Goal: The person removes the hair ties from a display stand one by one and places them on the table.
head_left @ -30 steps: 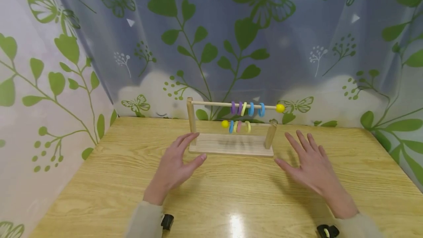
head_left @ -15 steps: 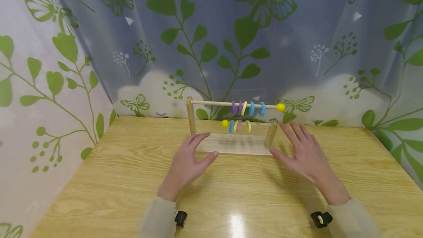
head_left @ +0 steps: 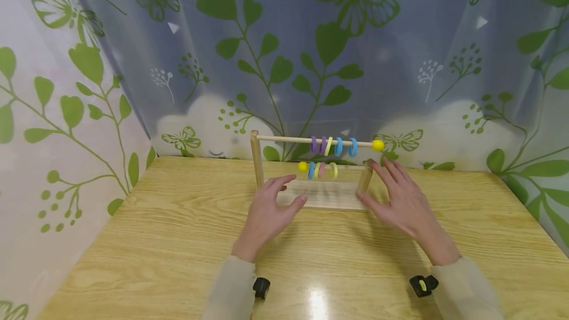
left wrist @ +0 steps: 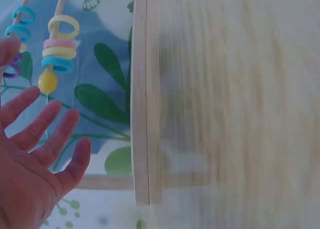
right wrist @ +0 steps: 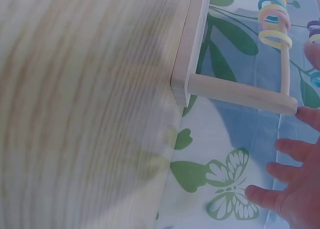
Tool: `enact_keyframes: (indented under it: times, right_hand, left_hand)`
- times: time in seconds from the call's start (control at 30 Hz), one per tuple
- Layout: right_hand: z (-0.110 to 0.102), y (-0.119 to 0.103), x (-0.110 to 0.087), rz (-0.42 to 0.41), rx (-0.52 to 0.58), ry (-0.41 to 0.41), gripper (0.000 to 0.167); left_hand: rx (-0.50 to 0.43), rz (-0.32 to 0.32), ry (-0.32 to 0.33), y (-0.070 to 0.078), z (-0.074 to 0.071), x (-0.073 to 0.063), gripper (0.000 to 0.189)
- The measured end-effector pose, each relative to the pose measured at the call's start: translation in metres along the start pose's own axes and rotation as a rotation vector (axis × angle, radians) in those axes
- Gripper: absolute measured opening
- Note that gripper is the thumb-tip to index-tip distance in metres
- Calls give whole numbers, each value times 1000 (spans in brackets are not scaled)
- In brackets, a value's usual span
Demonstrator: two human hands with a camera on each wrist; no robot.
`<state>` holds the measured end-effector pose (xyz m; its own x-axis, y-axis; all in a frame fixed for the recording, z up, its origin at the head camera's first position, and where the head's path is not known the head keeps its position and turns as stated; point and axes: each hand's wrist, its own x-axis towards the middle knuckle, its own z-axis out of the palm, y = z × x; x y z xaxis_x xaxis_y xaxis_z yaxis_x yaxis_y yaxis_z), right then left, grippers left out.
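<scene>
A wooden rack with two rods stands at the back of the table. Purple, yellow and blue rings hang on its upper rod (head_left: pixel 284 139), which ends in a yellow ball (head_left: pixel 378 145). Blue, yellow and pink rings (right wrist: pixel 275 38) hang on the lower rod, whose own yellow ball (left wrist: pixel 48 82) faces left. My left hand (head_left: pixel 266 215) hovers before the left part of the base (head_left: pixel 331 200), fingers spread and holding nothing, hiding that base corner. My right hand (head_left: pixel 406 206) is at the short right post (right wrist: pixel 245 95), an extended fingertip right at the post's top end.
The rack stands on a wood-grain table (head_left: pixel 178 246), close to a curtain (head_left: pixel 284 53) printed with leaves and butterflies at its back edge. A similar patterned cloth (head_left: pixel 66 127) hangs along the left side. Dark wrist devices (head_left: pixel 261 288) sit below both sleeves.
My left hand has moved right, in front of the rack's base. My right hand has moved left and up to the right post. The rack and rings have stayed in place.
</scene>
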<state>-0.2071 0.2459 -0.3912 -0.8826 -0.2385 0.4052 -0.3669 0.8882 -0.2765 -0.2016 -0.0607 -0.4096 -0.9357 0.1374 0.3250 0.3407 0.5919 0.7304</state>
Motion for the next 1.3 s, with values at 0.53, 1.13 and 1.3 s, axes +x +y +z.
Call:
enact_keyframes:
  times: [0.53,1.13,1.3]
  right_hand:
    - [7,-1,8,10,187,96,57]
    - [21,0,14,112,485,214,38]
    - [24,0,17,159,537,250,34]
  left_hand:
    - [-141,16,48,8,21,10,46]
    - [-247,-85,152,17,42,20,33]
    - [-229,-139,217,22,47,23,27]
